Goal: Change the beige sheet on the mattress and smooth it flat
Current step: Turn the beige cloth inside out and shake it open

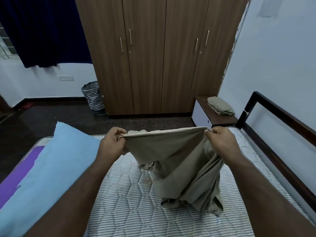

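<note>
**Sheet held over bare mattress**

- Pillow (51,161): blue, at the mattress's left edge, presumably moved aside to free the surface.
- Left hand (113,142): pinches the sheet's upper edge.
- Sheet (177,161): beige, edge stretched between both hands, the rest hanging bunched onto the mattress (130,199), apparently to find its length before spreading.
- Right hand (220,141): grips the other end of the edge.
- Folded cloth (220,106): on the bedside counter (220,118), likely the other sheet.

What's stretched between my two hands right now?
In the head view, the top edge of the beige sheet spans from the left hand to the right hand; the rest hangs onto the striped mattress.
</note>
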A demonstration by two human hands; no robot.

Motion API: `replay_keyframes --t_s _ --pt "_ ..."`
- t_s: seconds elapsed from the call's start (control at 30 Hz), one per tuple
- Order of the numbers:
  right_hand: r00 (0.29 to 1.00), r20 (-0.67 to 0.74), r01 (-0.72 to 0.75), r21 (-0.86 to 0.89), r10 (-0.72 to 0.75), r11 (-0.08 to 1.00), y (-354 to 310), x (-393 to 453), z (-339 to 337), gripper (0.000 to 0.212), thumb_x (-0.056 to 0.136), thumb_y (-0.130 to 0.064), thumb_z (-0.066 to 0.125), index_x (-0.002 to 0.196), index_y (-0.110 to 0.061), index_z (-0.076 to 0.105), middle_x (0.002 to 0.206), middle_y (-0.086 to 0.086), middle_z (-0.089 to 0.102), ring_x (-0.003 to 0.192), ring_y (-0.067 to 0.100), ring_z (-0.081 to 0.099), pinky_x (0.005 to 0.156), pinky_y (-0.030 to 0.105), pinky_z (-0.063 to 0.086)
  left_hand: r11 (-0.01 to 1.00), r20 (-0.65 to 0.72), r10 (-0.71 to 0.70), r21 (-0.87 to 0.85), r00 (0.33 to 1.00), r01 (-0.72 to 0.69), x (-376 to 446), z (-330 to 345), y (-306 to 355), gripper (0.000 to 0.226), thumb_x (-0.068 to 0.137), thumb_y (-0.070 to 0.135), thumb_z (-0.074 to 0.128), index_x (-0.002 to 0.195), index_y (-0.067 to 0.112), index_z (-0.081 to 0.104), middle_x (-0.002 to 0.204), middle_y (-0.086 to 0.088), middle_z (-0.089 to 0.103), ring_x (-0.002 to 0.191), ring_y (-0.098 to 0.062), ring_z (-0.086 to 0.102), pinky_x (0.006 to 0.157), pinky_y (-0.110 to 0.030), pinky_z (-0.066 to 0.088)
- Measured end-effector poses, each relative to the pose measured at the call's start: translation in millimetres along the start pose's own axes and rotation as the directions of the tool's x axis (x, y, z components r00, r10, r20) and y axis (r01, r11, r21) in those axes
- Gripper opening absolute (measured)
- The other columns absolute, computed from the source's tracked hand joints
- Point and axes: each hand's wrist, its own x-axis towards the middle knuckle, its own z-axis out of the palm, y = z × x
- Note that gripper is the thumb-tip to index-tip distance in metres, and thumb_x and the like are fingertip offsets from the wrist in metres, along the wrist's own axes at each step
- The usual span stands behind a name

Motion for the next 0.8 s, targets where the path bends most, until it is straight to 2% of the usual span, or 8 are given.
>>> replay_keyframes --t_s 0.07,0.13,0.27,0.37,0.47,0.57,0.7,0.8 --pt "1.000 -0.010 -0.004 -0.033 0.003 0.999 2 1 0 0.031 0.094 -0.027 0.059 0.071 -0.006 0.060 0.067 0.012 0.061 0.071 0.029 0.058 0.059 0.034 0.037 0.993 0.001 -0.035 -0.112 0.999 0.035 0 1 4 0.022 0.094 0.002 0.053 0.104 0.018 0.064 0.092 0.000 0.068 0.062 0.002 0.065 0.046 -0.012 0.046" --pt "1.000 -0.013 -0.005 -0.056 0.004 0.998 6 1 0 0.027 0.093 -0.023 0.057 0.072 -0.007 0.063 0.067 0.011 0.062 0.070 0.027 0.058 0.059 0.033 0.038 0.986 0.003 -0.045 -0.159 0.999 0.045 1 1 8 0.017 0.096 0.006 0.053 0.099 0.015 0.067 0.086 -0.009 0.070 0.056 -0.007 0.064 0.049 -0.020 0.049" --pt "0.998 -0.001 -0.060 -0.064 0.060 0.996 12 2 -1 0.026 0.092 -0.019 0.057 0.070 -0.006 0.062 0.068 0.012 0.061 0.078 0.035 0.060 0.061 0.035 0.037 0.965 0.073 -0.092 -0.241 0.993 0.107 7 -2 11 0.017 0.097 0.007 0.056 0.096 0.013 0.071 0.085 -0.015 0.070 0.066 -0.018 0.061 0.049 -0.022 0.051" --pt "0.994 -0.002 -0.105 -0.059 0.106 0.993 11 2 -2 0.014 0.091 -0.022 0.061 0.098 -0.011 0.069 0.092 0.011 0.070 0.095 0.033 0.063 0.075 0.034 0.044 0.904 0.128 -0.177 -0.371 0.976 0.213 10 -2 10 0.010 0.096 0.012 0.063 0.098 0.013 0.073 0.090 -0.014 0.072 0.073 -0.020 0.063 0.063 -0.033 0.054" --pt "0.996 0.030 -0.079 -0.003 0.079 0.997 5 -6 6 0.027 0.091 -0.027 0.067 0.117 -0.020 0.066 0.099 0.007 0.069 0.094 0.025 0.063 0.080 0.033 0.046 0.865 0.121 -0.229 -0.431 0.966 0.259 9 9 15 0.009 0.097 0.019 0.064 0.101 0.015 0.071 0.091 -0.010 0.070 0.072 -0.020 0.060 0.061 -0.034 0.051" --pt "0.996 0.089 -0.006 0.246 -0.016 0.969 -7 -21 20 0.011 0.095 -0.031 0.066 0.106 -0.028 0.068 0.085 -0.004 0.067 0.080 0.014 0.061 0.072 0.031 0.049 0.748 0.185 -0.274 -0.576 0.944 0.330 7 21 24 0.014 0.100 0.028 0.061 0.100 0.019 0.072 0.093 -0.005 0.072 0.084 -0.021 0.065 0.070 -0.039 0.053" --pt "0.948 0.317 -0.172 0.595 -0.033 0.785 -18 -40 34 0.012 0.098 -0.013 0.064 0.101 -0.016 0.074 0.059 -0.005 0.063 0.053 0.005 0.053 0.050 0.018 0.046 0.552 0.391 -0.234 -0.700 0.890 0.453 4 26 33 0.026 0.102 0.033 0.055 0.101 0.013 0.072 0.099 -0.009 0.074 0.091 -0.022 0.068 0.076 -0.040 0.058" --pt "0.890 0.451 -0.302 0.691 -0.065 0.657 -22 -49 38 0.015 0.095 -0.003 0.062 0.099 -0.009 0.075 0.070 0.003 0.065 0.065 0.013 0.056 0.061 0.022 0.052 0.507 0.493 -0.141 -0.709 0.858 0.490 1 24 36 0.038 0.089 0.036 0.064 0.113 0.007 0.070 0.109 -0.011 0.074 0.099 -0.021 0.069 0.085 -0.039 0.058"
